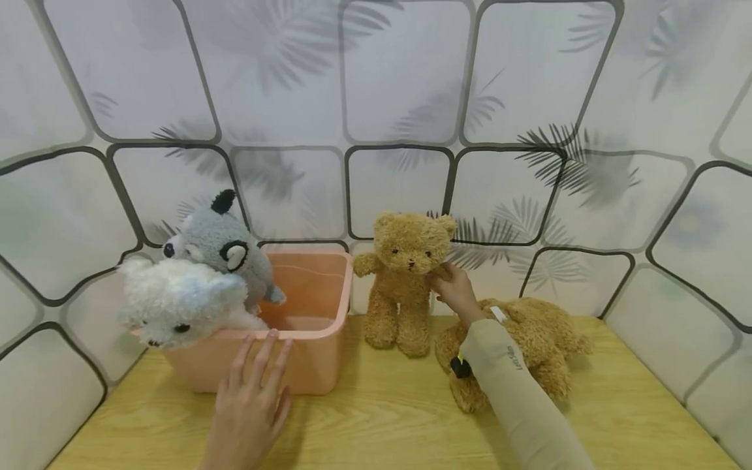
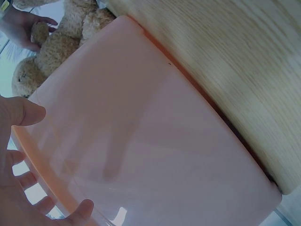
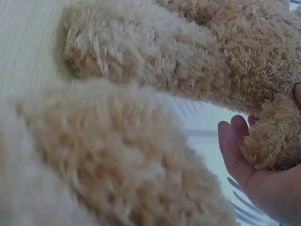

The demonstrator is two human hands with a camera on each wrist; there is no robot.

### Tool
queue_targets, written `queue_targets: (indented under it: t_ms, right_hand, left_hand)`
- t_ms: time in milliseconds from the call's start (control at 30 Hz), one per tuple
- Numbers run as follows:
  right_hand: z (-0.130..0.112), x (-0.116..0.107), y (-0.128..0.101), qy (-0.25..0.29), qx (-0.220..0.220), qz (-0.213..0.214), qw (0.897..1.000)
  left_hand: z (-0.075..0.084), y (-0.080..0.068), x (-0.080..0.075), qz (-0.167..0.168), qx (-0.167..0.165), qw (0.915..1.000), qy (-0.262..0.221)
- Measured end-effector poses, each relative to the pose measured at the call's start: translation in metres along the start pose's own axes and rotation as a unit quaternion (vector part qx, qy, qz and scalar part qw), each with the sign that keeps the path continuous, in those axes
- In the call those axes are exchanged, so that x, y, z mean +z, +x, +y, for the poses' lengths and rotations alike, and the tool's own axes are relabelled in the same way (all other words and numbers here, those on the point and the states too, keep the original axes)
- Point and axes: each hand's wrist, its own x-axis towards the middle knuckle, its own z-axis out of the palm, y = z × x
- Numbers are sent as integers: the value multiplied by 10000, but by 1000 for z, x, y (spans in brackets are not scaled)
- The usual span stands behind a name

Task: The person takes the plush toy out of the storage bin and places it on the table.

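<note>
A tan teddy bear [image 1: 405, 284] stands upright against the back wall. My right hand [image 1: 452, 290] grips its arm on the right side; the right wrist view shows fingers around that furry arm [image 3: 277, 136]. My left hand [image 1: 249, 391] has its fingers spread, with the fingertips at the front rim of a pink plastic bin [image 1: 320, 356]. In the left wrist view the thumb [image 2: 30, 113] lies away from the other fingers near the rim. A grey plush toy [image 1: 214, 228] with a black ear and a fluffy white plush toy [image 1: 182, 297] are in the bin, the white one leaning over its rim.
A second brown plush toy [image 1: 534, 333] lies on the wooden table [image 1: 376, 418] under and beside my right forearm. It has a white tag [image 1: 498, 314]. A patterned curtain-like wall [image 1: 405, 98] encloses the table at the back and sides.
</note>
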Motion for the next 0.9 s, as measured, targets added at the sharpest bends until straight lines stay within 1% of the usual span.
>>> queue_targets:
  t_ms: [133, 200, 267, 433, 567, 733, 900]
  right_hand:
    - [-2, -6, -1, -885, -188, -76, 9959]
    - [-6, -9, -2, -1147, -301, -132, 9929]
    - [-11, -12, -3, -1182, -388, -184, 9921]
    - [-23, -18, -7, -1301, -330, -187, 9908]
    - [-32, -27, -10, -1719, -416, -125, 9842]
    - [-45, -45, -21, -2017, -601, -178, 9774]
    - [-57, -68, -35, -2115, -781, -129, 9742]
  left_hand:
    - [0, 0, 0, 3, 11, 10000, 4]
    - [0, 0, 0, 29, 15, 10000, 3]
    - [0, 1, 0, 49, 14, 10000, -2]
    - [-1, 1, 0, 42, 7, 10000, 3]
    - [0, 1, 0, 10, -7, 10000, -4]
    - [0, 0, 0, -27, -23, 10000, -24]
    - [-1, -1, 1, -8, -38, 10000, -21]
